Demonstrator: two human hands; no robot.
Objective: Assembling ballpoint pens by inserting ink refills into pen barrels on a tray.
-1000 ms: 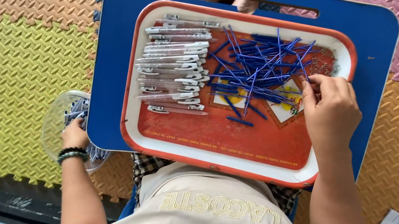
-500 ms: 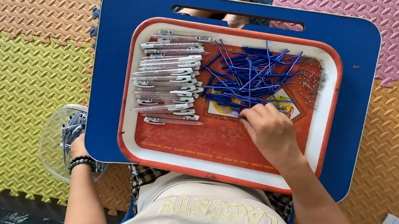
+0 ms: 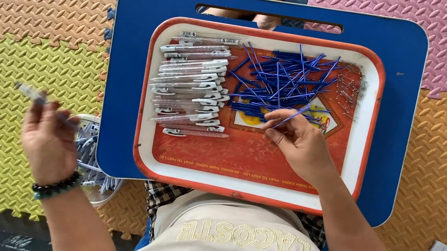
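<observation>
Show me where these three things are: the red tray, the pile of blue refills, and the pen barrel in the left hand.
Red tray (image 3: 248, 176), head view, bare floor of the tray.
Blue refills (image 3: 280, 80), head view, middle of the pile.
Pen barrel (image 3: 30, 92), head view, free end above the left hand's fingers.

On the lap desk (image 3: 124, 65) sits a tray (image 3: 368, 108), pen barrels (image 3: 190, 86) stacked at its left, refills (image 3: 280, 80) piled right of them, a bowl (image 3: 91, 163) left of the desk
</observation>
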